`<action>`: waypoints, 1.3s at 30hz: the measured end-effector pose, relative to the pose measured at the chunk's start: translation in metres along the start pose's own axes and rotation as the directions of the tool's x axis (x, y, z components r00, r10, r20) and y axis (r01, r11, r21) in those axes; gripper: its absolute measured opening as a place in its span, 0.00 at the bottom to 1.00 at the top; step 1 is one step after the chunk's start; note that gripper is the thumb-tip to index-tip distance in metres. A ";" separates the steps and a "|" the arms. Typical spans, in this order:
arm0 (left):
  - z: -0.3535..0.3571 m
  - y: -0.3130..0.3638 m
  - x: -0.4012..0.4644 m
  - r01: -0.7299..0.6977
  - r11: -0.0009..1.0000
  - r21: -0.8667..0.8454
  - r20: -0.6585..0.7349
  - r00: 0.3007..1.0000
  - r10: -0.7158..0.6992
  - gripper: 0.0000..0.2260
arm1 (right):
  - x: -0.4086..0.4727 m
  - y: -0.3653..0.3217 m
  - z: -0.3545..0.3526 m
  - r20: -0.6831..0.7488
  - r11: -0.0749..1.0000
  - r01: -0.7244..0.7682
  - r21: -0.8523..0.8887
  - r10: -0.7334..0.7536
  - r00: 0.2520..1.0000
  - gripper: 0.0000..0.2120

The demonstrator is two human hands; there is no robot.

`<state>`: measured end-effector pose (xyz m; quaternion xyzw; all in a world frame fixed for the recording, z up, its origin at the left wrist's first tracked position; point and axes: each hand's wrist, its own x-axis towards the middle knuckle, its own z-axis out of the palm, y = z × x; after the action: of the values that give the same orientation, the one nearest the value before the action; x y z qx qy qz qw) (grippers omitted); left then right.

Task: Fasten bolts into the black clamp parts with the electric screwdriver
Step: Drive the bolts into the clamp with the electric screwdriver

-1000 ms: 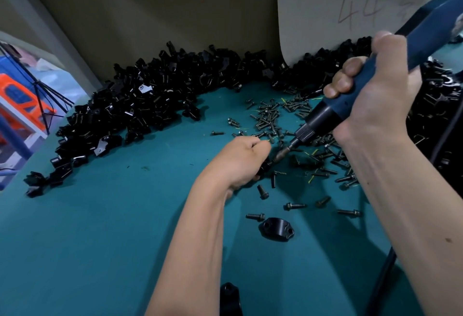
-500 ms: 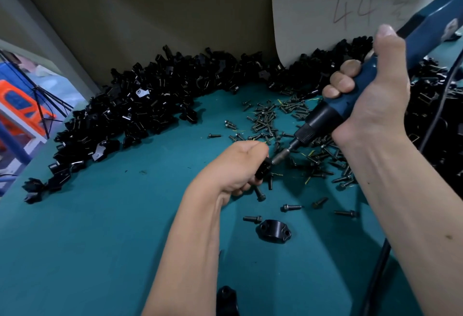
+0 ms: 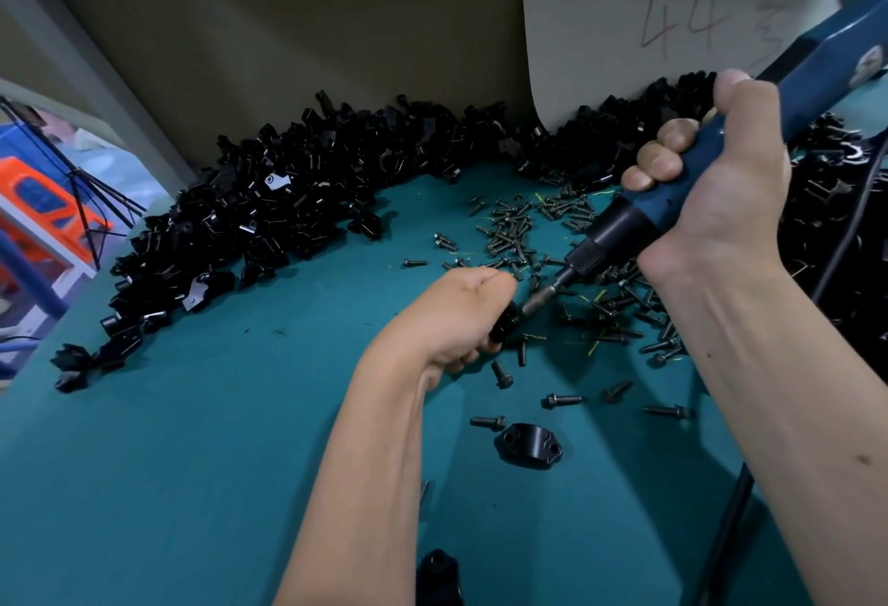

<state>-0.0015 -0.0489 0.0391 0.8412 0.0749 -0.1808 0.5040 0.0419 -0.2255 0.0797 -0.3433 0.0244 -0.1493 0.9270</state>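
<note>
My left hand (image 3: pixel 456 312) grips a small black clamp part (image 3: pixel 503 324) just above the teal table; most of the part is hidden by my fingers. My right hand (image 3: pixel 716 182) grips the blue electric screwdriver (image 3: pixel 682 182), tilted down to the left. Its bit (image 3: pixel 540 297) touches the held part. Loose bolts (image 3: pixel 524 230) lie scattered behind and to the right of my hands. A single black clamp part (image 3: pixel 528 448) with two holes lies on the table in front of my left hand.
A long heap of black clamp parts (image 3: pixel 269 216) curves along the back wall and down the right side. A beige board marked 44 (image 3: pixel 672 19) leans at the back. The screwdriver cable (image 3: pixel 725 524) runs down at the right. Another black part (image 3: pixel 439 576) sits at the bottom edge.
Both hands stay together with the bit at the part. The screwdriver has tilted slightly more upright and the view has shifted a little.
</note>
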 end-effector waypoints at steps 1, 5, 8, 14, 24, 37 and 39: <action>-0.001 0.000 -0.001 0.021 1.000 -0.016 0.037 0.999 -0.020 0.09 | 0.000 -0.001 -0.001 0.002 0.999 -0.031 0.020 0.031 1.000 0.14; -0.012 -0.003 -0.005 0.046 0.998 -0.044 0.196 0.980 -0.036 0.08 | 0.002 -0.005 -0.006 0.044 0.981 -0.146 0.127 0.142 0.989 0.18; -0.032 -0.016 -0.009 0.027 0.996 -0.084 0.186 0.982 -0.011 0.09 | 0.007 -0.010 -0.010 0.129 0.954 -0.193 0.228 0.167 0.978 0.19; -0.054 -0.036 -0.004 0.028 0.821 -0.570 -0.146 0.980 -0.135 0.14 | 0.015 -0.011 -0.012 0.091 0.943 -0.262 0.207 0.249 0.964 0.26; -0.029 -0.033 0.011 0.059 0.774 -0.631 -0.073 0.988 -0.135 0.14 | 0.006 0.020 -0.008 0.005 0.903 -0.367 0.224 0.376 0.927 0.28; -0.044 -0.042 -0.001 0.027 0.867 -0.497 0.067 0.998 0.008 0.16 | 0.004 0.012 0.002 -0.120 0.976 -0.207 0.073 0.214 0.969 0.17; -0.045 -0.042 -0.004 -0.004 0.894 -0.448 0.099 0.994 0.054 0.16 | 0.006 0.008 0.002 -0.110 0.977 -0.198 0.080 0.206 0.972 0.14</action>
<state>-0.0076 0.0105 0.0253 0.6929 0.0742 -0.1968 0.6897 0.0502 -0.2200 0.0761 -0.2976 0.1084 -0.0750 0.9455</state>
